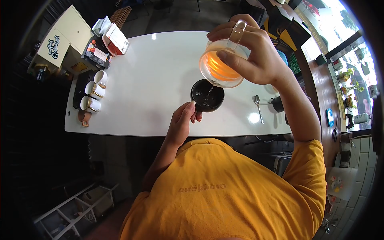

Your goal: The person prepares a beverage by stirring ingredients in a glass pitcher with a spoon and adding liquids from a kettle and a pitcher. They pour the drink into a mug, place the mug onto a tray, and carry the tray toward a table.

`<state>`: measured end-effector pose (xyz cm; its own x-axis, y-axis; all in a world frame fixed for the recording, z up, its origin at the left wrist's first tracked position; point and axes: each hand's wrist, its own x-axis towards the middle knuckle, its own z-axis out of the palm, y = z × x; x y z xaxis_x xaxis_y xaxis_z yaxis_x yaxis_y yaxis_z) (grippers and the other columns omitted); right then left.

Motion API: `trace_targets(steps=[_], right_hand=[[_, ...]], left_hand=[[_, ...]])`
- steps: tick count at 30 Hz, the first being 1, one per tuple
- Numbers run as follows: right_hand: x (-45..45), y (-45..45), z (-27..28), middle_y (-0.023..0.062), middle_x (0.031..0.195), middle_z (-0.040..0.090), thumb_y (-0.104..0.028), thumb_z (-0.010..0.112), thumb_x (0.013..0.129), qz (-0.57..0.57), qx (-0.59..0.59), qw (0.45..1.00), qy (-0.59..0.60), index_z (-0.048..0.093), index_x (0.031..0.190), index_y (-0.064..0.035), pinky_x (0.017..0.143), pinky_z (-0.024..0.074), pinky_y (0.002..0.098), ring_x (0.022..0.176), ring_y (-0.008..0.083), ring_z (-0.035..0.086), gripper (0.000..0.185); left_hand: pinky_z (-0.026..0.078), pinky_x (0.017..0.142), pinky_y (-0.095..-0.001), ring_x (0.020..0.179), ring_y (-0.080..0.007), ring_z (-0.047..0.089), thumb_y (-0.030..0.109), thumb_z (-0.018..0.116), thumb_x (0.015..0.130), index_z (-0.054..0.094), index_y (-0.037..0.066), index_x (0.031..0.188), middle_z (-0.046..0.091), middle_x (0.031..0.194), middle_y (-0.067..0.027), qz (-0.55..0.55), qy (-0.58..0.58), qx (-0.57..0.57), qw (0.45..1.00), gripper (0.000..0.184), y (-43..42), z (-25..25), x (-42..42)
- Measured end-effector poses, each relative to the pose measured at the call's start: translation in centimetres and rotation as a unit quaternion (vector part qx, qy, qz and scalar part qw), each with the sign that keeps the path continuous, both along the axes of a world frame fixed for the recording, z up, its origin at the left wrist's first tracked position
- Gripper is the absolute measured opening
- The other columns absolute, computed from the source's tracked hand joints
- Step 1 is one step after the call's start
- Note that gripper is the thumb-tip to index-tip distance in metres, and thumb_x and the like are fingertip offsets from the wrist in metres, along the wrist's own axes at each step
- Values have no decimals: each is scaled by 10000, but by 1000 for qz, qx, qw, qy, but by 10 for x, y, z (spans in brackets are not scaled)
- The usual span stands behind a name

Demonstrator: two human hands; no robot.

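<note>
My right hand point(256, 50) is closed around a clear glass pitcher point(219, 68) with a looped handle, tilted over the table. Amber liquid glows inside it, and a thin stream runs from its lip into a black cup point(218, 106) below. Dark liquid with a few bubbles shows in the cup. My left hand point(183, 122) grips the cup at its near left side, thumb at the rim. To the right of the cup, a metal spoon point(259, 109) lies on the white table point(160, 76).
Several white mugs point(90, 104) and a small brown cup point(84, 118) line the table's left end. Behind them stand a white-and-red box point(116, 40) and a cream cabinet point(64, 32). A dark cup point(277, 104) sits near the right edge, beside a wooden counter point(316, 76).
</note>
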<state>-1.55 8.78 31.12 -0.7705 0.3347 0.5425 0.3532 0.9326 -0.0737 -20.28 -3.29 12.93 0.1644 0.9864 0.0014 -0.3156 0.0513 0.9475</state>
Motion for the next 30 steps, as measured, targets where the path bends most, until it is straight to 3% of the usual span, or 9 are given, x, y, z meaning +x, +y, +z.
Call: trace_targets(steps=[30], right_hand=[[9, -5, -1, 157, 1019, 684, -313, 602, 811, -9, 2, 1000, 1, 703, 933, 5, 988, 381, 415, 960, 278, 637, 355]], left_hand=[[370, 658, -233, 684, -68, 429, 320, 390, 1004, 567, 49, 797, 553, 734, 6, -4, 21, -8, 1000, 385, -4, 1, 8]])
